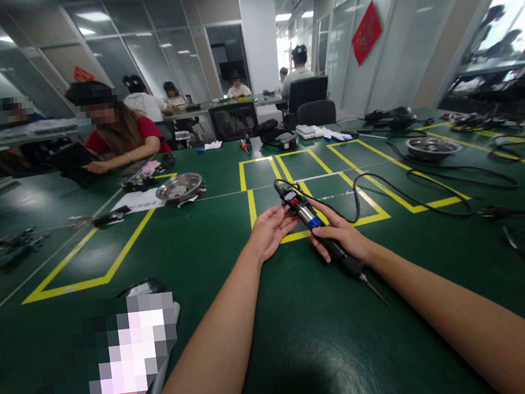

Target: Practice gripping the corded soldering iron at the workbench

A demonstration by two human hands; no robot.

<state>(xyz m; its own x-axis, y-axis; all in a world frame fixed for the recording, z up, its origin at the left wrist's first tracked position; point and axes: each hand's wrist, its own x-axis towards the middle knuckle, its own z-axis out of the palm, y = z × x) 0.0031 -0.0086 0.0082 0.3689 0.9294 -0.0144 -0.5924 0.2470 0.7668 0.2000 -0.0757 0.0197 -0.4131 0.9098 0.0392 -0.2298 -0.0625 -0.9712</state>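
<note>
An electric screwdriver (311,222) is held above the green table, tilted, its thin bit (376,291) pointing down toward the lower right. My right hand (343,236) wraps around its black lower body, the thumb lying across the grip below a blue ring. At the other end, where the cable leaves, my left hand (270,229) has its thumb and fingers against the red and black tail part. Just what those left fingertips pinch is too small to make out. From the tail a black cable (355,192) loops off to the right.
Yellow tape outlines (264,211) mark the green table (192,249). Metal bowls stand left (179,187) and right (433,148). Cables (460,181) trail across the right side. A blurred-out bright device (138,350) lies at lower left. A person in red (148,134) sits at the far left.
</note>
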